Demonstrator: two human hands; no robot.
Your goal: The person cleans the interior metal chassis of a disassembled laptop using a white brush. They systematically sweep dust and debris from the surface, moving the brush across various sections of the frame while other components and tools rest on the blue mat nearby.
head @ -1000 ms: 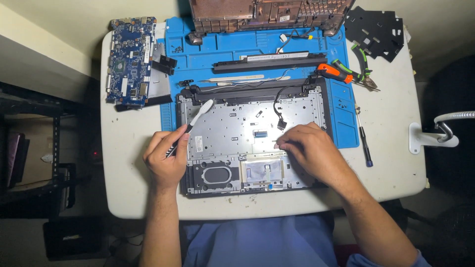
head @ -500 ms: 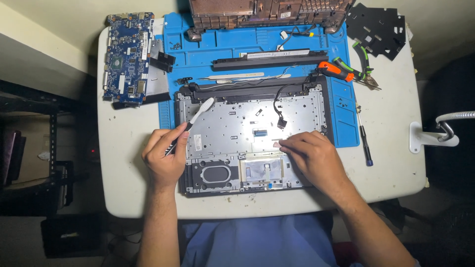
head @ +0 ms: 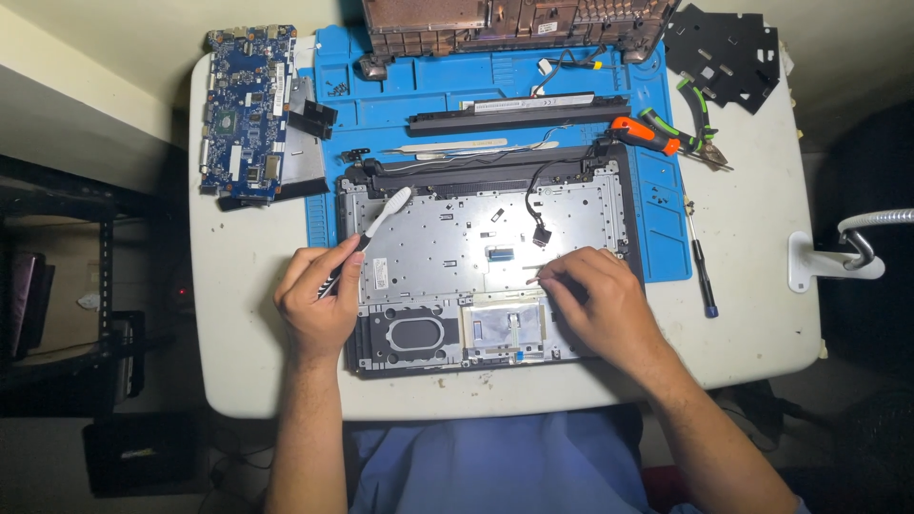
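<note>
Two hands work over the opened laptop shell [head: 486,266] at the table's [head: 752,286] front edge. Since a second ago almost nothing has shifted: the left hand [head: 319,300] stays closed around a white toothbrush [head: 376,228], bristles hovering over the shell's upper left corner, while the right hand's [head: 595,300] curled fingertips have crept slightly along the metal plate, pinching something too small to make out. So the brushing looks paused. A pale rectangular sticker sits just beside the left thumb; a blue circuit board [head: 243,105] lies at the table's far left corner.
</note>
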